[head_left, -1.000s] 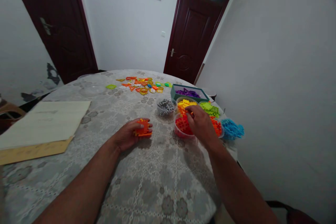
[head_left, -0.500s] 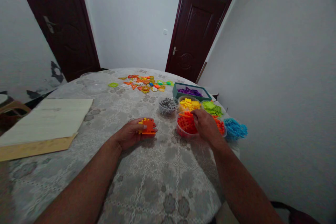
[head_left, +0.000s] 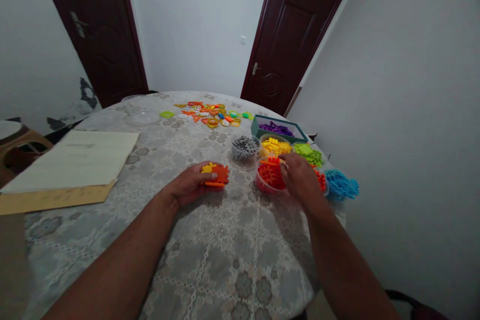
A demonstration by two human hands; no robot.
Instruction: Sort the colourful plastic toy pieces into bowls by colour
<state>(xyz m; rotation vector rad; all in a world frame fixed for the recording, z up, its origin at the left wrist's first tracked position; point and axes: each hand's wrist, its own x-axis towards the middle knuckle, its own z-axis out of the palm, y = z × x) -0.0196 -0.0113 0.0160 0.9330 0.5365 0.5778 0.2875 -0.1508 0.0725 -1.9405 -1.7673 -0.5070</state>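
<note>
My left hand (head_left: 190, 183) is closed around a small assembly of orange and yellow interlocking plastic pieces (head_left: 220, 175), thumb across its top, just above the table. My right hand (head_left: 300, 175) reaches over a clear round tub (head_left: 258, 184) of red notched pieces (head_left: 270, 177). Its fingers are pinched at the end of a flat orange piece (head_left: 270, 161) near the tub's far rim. Part of the tub and another container of orange-red pieces (head_left: 321, 179) is hidden behind this hand.
Tubs of grey (head_left: 245, 145), yellow (head_left: 275, 146) and lime-green pieces (head_left: 308, 154) stand behind; blue pieces (head_left: 341, 185) are at the right edge. A green box (head_left: 256, 129) holds purple pieces. Mixed shapes (head_left: 212, 114) lie farther back; a paper pad (head_left: 75, 162) lies left.
The view has shifted slightly, so everything sits a little farther right. The assembly in my left hand is tilted a bit differently. My right hand stays at the red tub, holding the orange piece.
</note>
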